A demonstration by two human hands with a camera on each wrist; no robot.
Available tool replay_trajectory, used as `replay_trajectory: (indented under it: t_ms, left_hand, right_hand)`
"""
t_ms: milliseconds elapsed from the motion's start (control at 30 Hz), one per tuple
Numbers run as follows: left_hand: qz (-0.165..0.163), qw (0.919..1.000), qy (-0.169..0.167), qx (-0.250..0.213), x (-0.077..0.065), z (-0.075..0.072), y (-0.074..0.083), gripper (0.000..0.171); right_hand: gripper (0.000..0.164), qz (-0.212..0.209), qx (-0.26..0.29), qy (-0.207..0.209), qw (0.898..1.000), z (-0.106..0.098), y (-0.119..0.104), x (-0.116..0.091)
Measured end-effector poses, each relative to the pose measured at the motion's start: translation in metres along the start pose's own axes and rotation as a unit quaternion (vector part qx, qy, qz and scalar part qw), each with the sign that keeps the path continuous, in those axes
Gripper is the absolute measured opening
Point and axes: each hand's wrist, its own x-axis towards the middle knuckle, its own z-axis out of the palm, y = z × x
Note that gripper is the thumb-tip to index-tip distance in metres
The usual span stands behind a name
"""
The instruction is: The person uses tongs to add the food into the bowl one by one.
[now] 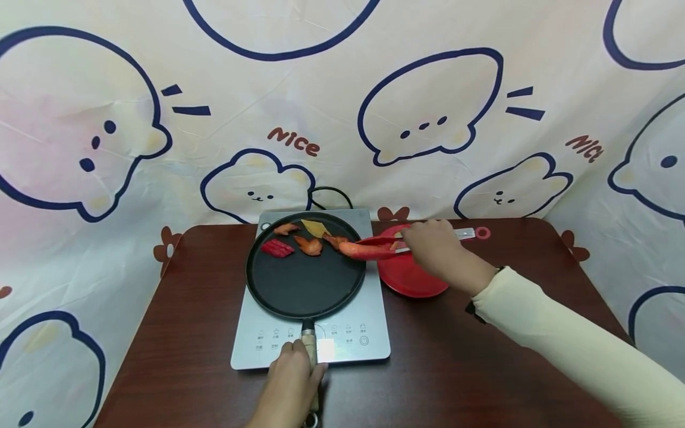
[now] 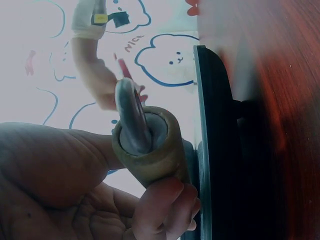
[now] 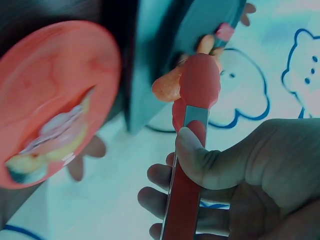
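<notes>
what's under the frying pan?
A silver cooktop is under the pan. Its front control markings and right edge show; the surface directly beneath the pan is covered, so can't be seen.

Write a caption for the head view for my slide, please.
Left hand gripping the handle of the frying pan, right hand holding red-tipped tongs, with food in the pan.

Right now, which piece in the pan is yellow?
The yellow piece towards the far side of the pan; the other pieces look red or orange.
</notes>
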Motion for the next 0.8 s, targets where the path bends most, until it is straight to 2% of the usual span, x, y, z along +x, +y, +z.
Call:
replay_trajectory:
  t_ms: [67,167,367,633,800]
  left_hand:
    - [0.002,1.0,0.0,-0.002,0.0,0.0,0.0,0.048]
    - [0.009,0.9999,0.004,-0.003,-0.001,0.001,-0.001,0.047]
    - [0.009,0.9999,0.007,0.0,0.0,0.001,-0.001,0.046]
    - [0.005,0.9999,0.007,0.007,0.0,0.002,0.0,0.046]
    - [0.011,0.9998,0.014,0.012,-0.001,0.002,0.0,0.045]
  right_hand:
    - [0.049,-0.009,-0.005,-0.004,1.0,-0.006,-0.01,0.004]
    - [0.048,-0.026,-0.015,-0.003,1.0,-0.014,-0.024,0.011]
    - [0.034,-0.051,-0.023,0.004,0.998,-0.024,-0.051,0.025]
    - [0.03,-0.059,-0.051,-0.011,0.997,-0.026,-0.086,0.041]
    - [0.026,-0.072,-0.043,-0.007,0.996,-0.025,-0.104,0.046]
